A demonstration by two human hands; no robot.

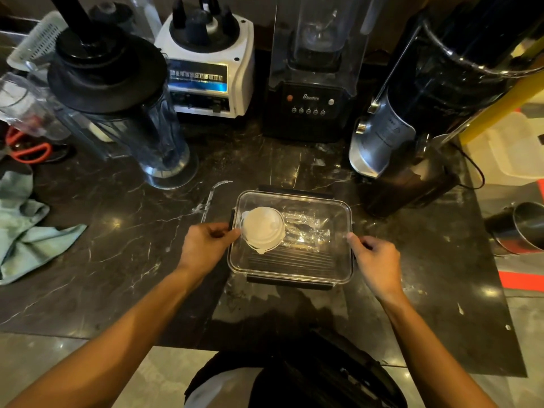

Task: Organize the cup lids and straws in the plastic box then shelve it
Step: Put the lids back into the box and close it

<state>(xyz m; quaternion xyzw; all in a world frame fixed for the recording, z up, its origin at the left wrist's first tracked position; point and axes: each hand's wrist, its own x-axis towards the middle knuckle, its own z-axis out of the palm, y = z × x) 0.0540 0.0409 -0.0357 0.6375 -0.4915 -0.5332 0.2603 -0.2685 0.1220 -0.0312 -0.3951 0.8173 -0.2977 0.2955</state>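
The clear rectangular plastic box (294, 272) with black side latches sits on the dark marbled table (117, 231), right in front of the black blender base (307, 106) with the row of buttons. Its clear lid looks to be on. Inside, a stack of white round plastic cup lids (263, 227) sits at the box's left end, crinkly clear-wrapped straws (309, 232) lie to the right of the stack, and a row of dark straws (290, 259) runs along the box's near side. The left hand (206, 244) has its grip curled onto the box's left edge by the latch, and the right hand (375, 256) is pinching the box's right edge, fingers curled too. Left of the box there's a crumpled pale green cloth (23, 228), and a clear blender jug with a black lid (117, 92) stands back-left.
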